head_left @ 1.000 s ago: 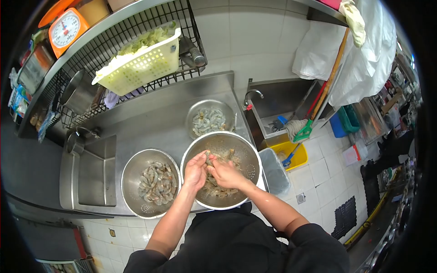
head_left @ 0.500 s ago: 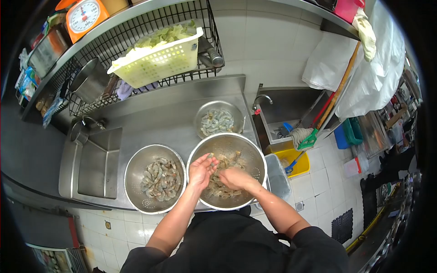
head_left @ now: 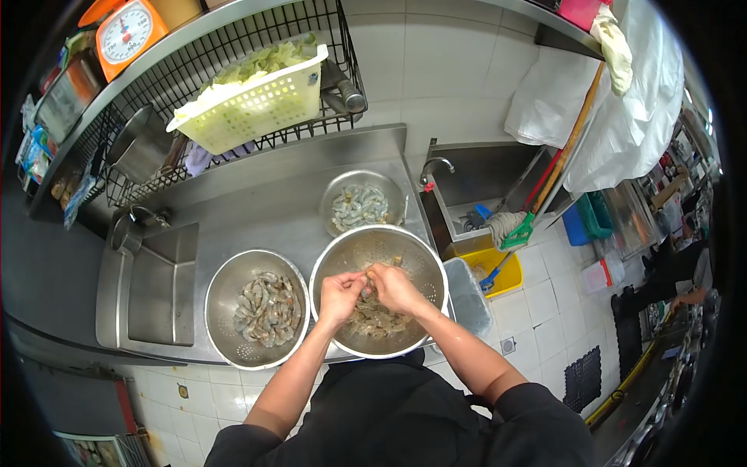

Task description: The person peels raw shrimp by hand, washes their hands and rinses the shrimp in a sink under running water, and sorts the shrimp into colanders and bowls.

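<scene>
Both hands meet above a large steel colander (head_left: 420, 257) that holds a heap of brownish shrimp shells (head_left: 373, 317). My left hand (head_left: 341, 298) is closed in a pinch on a shrimp (head_left: 366, 288), mostly covered by the fingers. Close against it, my right hand (head_left: 394, 288) has its fingertips pinched on the same shrimp. To the left, a second colander (head_left: 226, 311) contains unpeeled grey shrimp (head_left: 267, 307). Behind my hands, a smaller steel bowl (head_left: 333, 189) holds peeled, pale shrimp (head_left: 360, 205).
A sink (head_left: 163, 288) is set into the counter's left end. Above it, a wire shelf carries a white basket (head_left: 257, 117) of leafy greens. A clear plastic tub (head_left: 468, 296) and a yellow bucket (head_left: 498, 271) stand right of the colander. Another person (head_left: 669, 276) is at far right.
My right hand has come up from the shells to meet my left hand at the shrimp. The whole view has shifted slightly left.
</scene>
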A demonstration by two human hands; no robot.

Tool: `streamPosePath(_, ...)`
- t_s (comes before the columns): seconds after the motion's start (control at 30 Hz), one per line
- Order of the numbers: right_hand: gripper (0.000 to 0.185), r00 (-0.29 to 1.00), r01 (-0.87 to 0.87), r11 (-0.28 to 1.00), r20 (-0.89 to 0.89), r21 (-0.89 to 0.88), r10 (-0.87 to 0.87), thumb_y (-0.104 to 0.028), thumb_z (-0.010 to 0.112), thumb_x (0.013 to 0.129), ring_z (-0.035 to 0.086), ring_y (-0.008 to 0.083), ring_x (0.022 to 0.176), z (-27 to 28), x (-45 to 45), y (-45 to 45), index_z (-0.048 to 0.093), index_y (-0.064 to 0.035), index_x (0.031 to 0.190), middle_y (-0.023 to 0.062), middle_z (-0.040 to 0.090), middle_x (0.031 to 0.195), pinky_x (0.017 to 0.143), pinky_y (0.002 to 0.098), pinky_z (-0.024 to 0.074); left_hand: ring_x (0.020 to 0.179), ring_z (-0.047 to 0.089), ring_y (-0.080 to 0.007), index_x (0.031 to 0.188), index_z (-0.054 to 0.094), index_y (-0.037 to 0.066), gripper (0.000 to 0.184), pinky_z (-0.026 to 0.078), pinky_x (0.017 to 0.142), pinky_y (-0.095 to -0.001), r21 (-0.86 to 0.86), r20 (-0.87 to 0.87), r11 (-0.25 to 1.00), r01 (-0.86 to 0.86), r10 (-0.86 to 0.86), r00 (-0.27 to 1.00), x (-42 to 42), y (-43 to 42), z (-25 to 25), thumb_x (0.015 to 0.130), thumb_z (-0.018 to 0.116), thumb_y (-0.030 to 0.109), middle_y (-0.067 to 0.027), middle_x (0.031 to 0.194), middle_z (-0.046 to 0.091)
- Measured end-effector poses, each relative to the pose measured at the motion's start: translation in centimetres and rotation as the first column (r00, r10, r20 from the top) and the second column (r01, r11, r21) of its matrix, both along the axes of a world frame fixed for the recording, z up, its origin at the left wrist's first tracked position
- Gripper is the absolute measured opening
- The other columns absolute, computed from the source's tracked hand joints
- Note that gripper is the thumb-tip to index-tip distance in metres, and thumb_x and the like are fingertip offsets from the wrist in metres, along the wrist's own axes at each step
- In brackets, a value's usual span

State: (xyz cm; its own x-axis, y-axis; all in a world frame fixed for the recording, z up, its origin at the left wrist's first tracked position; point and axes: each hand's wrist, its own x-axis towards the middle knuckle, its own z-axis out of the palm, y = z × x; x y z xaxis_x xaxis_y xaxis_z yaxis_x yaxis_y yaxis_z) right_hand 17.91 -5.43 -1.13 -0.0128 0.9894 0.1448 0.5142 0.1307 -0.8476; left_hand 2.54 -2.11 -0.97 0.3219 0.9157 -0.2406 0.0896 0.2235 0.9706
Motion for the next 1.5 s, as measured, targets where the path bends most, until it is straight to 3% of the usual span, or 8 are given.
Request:
streamPosePath(0.5,0.014,0.913,-0.088,0.987,0.406,0.135,0.026,-0.012,0.056,0.084,0.063,0.0416,0.070,1.7,-1.5,-0.6,0.056,0.0015,0.088,0.0230,0.060,0.083,0.064,0.0477,0.0522,0.090,0.065,-0.0220,0.102,0.062,-0.007,0.018,0.053,0.080,-0.0343,-0.550,0.483,0.835,0.035,0.283,0.829,-1.4,0.7,-1.2,0.086,0.065,0.001,-0.0137,0.100,0.066)
streamPosePath(0.7,0.015,0.976,-0.047,0.984,0.219,0.172,0.009,-0.013,0.059,0.083,0.064,0.0325,0.062,1.1,-0.5,0.6,0.061,0.0019,0.081,0.0195,0.062,0.072,0.059,0.0421,0.0500,0.089,0.065,-0.0200,0.101,0.063,-0.006,0.016,0.055,0.078,-0.0317,-0.398,0.363,0.917,0.003,0.155,0.919,-1.4,0.8,-0.4,0.086,0.066,0.000,-0.0132,0.095,0.067)
streamPosePath(0.87,0.012,0.949,-0.016,0.977,-0.310,-0.215,-0.052,-0.008,0.065,0.076,0.059,0.0258,0.056,1.3,1.2,0.7,0.067,0.0028,0.082,0.0153,0.061,0.063,0.058,0.0372,0.0472,0.087,0.065,-0.0199,0.100,0.063,-0.007,0.017,0.055,0.077,-0.0317,-0.327,0.425,0.942,0.072,0.079,0.902,-2.1,1.2,0.2,0.085,0.067,0.001,-0.0123,0.091,0.066)
streamPosePath(1.07,0.016,0.934,0.113,0.981,0.354,-0.156,-0.052,-0.013,0.062,0.081,0.064,0.0426,0.085,-2.4,3.1,-0.7,0.064,-0.0002,0.091,0.0235,0.066,0.087,0.077,0.0482,0.0505,0.094,0.063,-0.0239,0.112,0.056,-0.008,0.023,0.055,0.088,-0.0348,-0.288,0.541,0.957,-0.027,0.185,0.821,0.0,4.7,2.2,0.091,0.059,0.002,-0.0128,0.103,0.062)
streamPosePath(1.23,0.020,0.906,0.126,0.937,0.423,-0.326,0.025,-0.003,0.056,0.079,0.063,0.0417,0.092,-2.8,2.1,-1.9,0.063,-0.0037,0.098,0.0247,0.065,0.091,0.082,0.0503,0.0491,0.102,0.060,-0.0194,0.111,0.059,-0.002,0.021,0.054,0.088,-0.0358,-0.186,0.597,0.979,-0.086,0.182,0.781,-0.4,8.7,4.5,0.093,0.059,0.009,-0.0108,0.110,0.062)
streamPosePath(1.37,0.019,0.875,-0.014,0.997,0.481,-0.076,0.049,-0.004,0.052,0.079,0.062,0.0411,0.087,-3.8,2.4,-2.4,0.063,-0.0034,0.095,0.0239,0.064,0.086,0.079,0.0494,0.0501,0.074,0.066,-0.0164,0.095,0.068,0.001,0.017,0.053,0.069,-0.0310,0.397,-0.119,0.874,-0.279,0.351,0.929,-8.8,12.1,-0.1,0.090,0.060,0.015,-0.0070,0.079,0.070)
streamPosePath(1.43,0.015,0.892,0.047,0.998,0.450,-0.029,-0.029,-0.010,0.054,0.082,0.062,0.0413,0.085,-2.5,1.9,-2.6,0.062,0.0001,0.089,0.0236,0.064,0.085,0.077,0.0496,0.0502,0.085,0.067,-0.0377,0.089,0.069,0.002,0.016,0.053,0.076,-0.0444,0.570,-0.610,0.814,-0.111,0.510,0.606,-13.8,10.8,0.0,0.084,0.058,0.012,-0.0223,0.087,0.068)
streamPosePath(1.5,0.016,0.889,0.068,0.992,0.457,-0.109,-0.011,-0.013,0.054,0.084,0.063,0.0417,0.084,-0.5,1.1,-2.6,0.062,0.0004,0.088,0.0234,0.064,0.085,0.077,0.0500,0.0501,0.093,0.065,-0.0385,0.104,0.069,0.009,0.029,0.052,0.083,-0.0472,0.339,-0.898,0.938,0.072,0.300,0.321,-18.9,10.2,-3.2,0.078,0.056,0.007,-0.0224,0.094,0.067)
